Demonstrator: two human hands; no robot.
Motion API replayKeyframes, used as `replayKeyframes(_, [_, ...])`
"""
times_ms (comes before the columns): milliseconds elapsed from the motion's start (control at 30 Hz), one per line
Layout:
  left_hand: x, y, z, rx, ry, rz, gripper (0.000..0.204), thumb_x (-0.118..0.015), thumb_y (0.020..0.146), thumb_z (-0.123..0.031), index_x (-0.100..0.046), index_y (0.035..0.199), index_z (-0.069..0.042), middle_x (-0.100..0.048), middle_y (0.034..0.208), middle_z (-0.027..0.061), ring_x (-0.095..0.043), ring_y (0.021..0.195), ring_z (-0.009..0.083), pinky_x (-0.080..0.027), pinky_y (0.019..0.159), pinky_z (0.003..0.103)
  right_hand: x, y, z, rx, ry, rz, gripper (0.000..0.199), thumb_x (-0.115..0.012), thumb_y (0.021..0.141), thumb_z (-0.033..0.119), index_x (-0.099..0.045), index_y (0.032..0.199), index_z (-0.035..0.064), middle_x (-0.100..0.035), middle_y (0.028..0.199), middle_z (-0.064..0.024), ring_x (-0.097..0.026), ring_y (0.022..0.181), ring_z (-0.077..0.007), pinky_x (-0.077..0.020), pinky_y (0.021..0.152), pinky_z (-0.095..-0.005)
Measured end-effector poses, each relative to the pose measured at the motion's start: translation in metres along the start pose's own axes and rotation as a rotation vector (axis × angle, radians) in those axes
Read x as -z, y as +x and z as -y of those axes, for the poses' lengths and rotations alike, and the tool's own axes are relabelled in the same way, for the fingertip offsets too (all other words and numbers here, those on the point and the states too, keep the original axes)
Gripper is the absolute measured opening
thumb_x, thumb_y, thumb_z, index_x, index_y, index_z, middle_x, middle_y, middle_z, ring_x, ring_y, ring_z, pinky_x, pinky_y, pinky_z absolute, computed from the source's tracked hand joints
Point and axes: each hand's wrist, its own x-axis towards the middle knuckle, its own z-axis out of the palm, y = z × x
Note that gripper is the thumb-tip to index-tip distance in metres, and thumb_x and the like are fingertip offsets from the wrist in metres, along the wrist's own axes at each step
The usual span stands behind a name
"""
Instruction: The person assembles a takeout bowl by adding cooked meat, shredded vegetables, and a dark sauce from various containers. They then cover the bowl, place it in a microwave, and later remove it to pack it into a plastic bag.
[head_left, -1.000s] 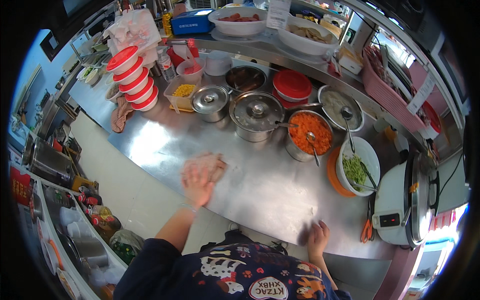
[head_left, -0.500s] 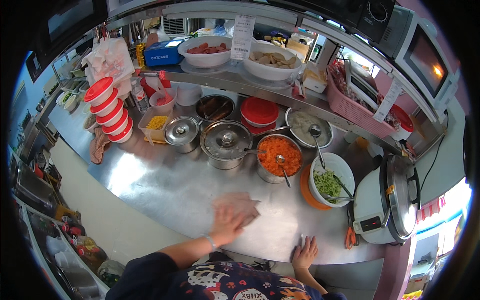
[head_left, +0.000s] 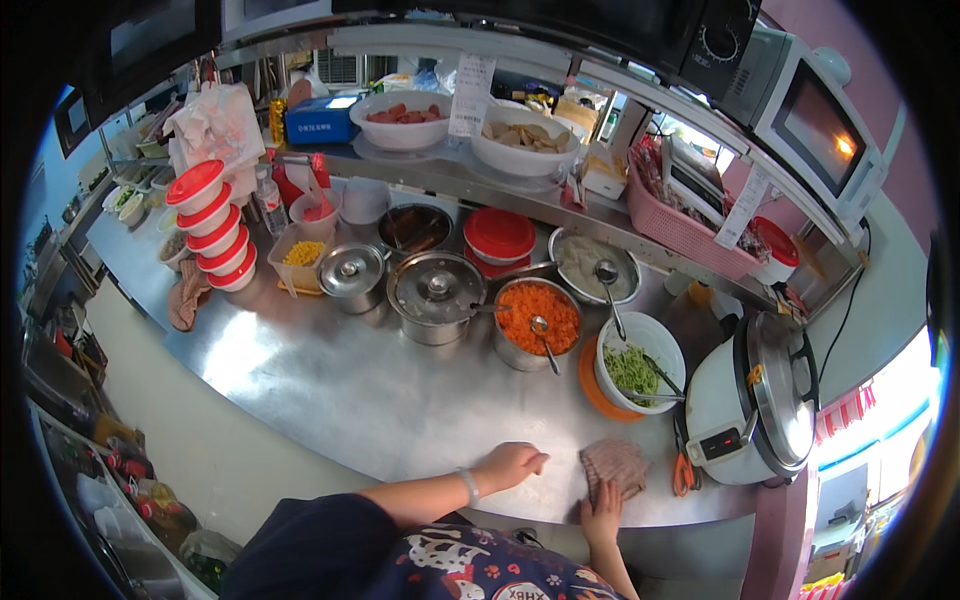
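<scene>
A crumpled brownish-grey cloth [head_left: 615, 468] lies on the steel counter near its front edge. My right hand [head_left: 602, 515] rests at the cloth's near side, fingers stretched out and touching it. To the left of the cloth and apart from it, my left hand [head_left: 508, 468] hovers over the front of the counter, its fingers curled in and nothing visible in them. Beyond my hands stand a steel pot of shredded orange carrot [head_left: 540, 318] with a spoon and a white bowl of green shreds [head_left: 632, 372] with tongs.
Lidded steel pots [head_left: 436, 290] stand along the back, beside a stack of red-lidded tubs [head_left: 212, 240]. Orange-handled scissors [head_left: 683, 474] lie beside a large rice cooker [head_left: 740, 405] on the right. A shelf [head_left: 400, 165] with white bowls runs above the counter.
The cloth, earlier under my left hand mid-counter, now lies farther right at my right hand. My left hand has come off it and curled. The view has shifted slightly.
</scene>
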Motion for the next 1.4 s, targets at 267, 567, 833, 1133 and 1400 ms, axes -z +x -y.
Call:
replayKeyframes(267, [0.091, -0.076, -0.045, 0.136, -0.216, -0.274, 0.02, -0.046, 0.098, -0.012, -0.058, 0.112, -0.005, -0.051, 0.061, 0.0033, -0.048, 0.056, 0.0109, -0.041, 0.055, 0.027, 0.037, 0.03, 0.099, 0.049, 0.821, -0.054, 0.018, -0.064, 0.089, 0.015, -0.069, 0.097, 0.0, -0.071, 0.095, -0.0117, -0.067, 0.09, -0.0178, -0.0506, 0.081, -0.0285])
replayKeyframes(567, [0.124, -0.167, -0.03, 0.226, -0.292, -0.701, 0.017, -0.054, 0.094, -0.01, -0.058, 0.109, -0.003, -0.053, 0.07, -0.0044, -0.046, 0.062, 0.0036, -0.039, 0.057, 0.02, 0.054, 0.037, 0.146, 0.109, 0.719, 0.406, 0.015, -0.067, 0.087, 0.016, -0.07, 0.09, 0.0021, -0.069, 0.078, -0.0033, -0.062, 0.074, -0.0081, -0.0487, 0.07, -0.0234])
replayKeyframes(833, [0.196, -0.207, -0.008, 0.32, -0.05, -0.923, 0.009, -0.063, 0.089, -0.01, -0.065, 0.092, -0.003, -0.061, 0.08, 0.0006, -0.052, 0.065, 0.0073, -0.042, 0.059, 0.023, 0.015, 0.052, 0.164, 0.122, 0.569, 0.501, 0.02, -0.067, 0.086, 0.021, -0.069, 0.093, 0.0027, -0.068, 0.076, -0.0044, -0.059, 0.069, -0.0094, -0.0478, 0.065, -0.0257])
replayKeyframes(1133, [0.44, -0.045, 0.021, -0.109, 0.711, -0.481, 0.016, -0.066, 0.081, -0.007, -0.066, 0.096, -0.007, -0.057, 0.084, 0.0098, -0.061, 0.072, 0.0253, -0.048, 0.064, 0.036, -0.076, 0.044, 0.206, -0.299, 0.71, 0.45, 0.022, -0.066, 0.083, 0.026, -0.072, 0.093, 0.0076, -0.07, 0.078, -0.0043, -0.063, 0.069, -0.0113, -0.0515, 0.067, -0.027])
replayKeyframes(1400, [0.516, 0.124, 0.109, -0.211, 1.187, -0.104, 0.016, -0.063, 0.078, -0.01, -0.068, 0.093, -0.014, -0.059, 0.094, 0.0071, -0.063, 0.089, 0.0281, -0.052, 0.073, 0.041, -0.08, 0.043, 0.216, -0.527, 0.96, 0.321, 0.019, -0.063, 0.088, 0.013, -0.069, 0.103, 0.0019, -0.068, 0.083, -0.0022, -0.062, 0.072, -0.009, -0.0505, 0.067, -0.0237])
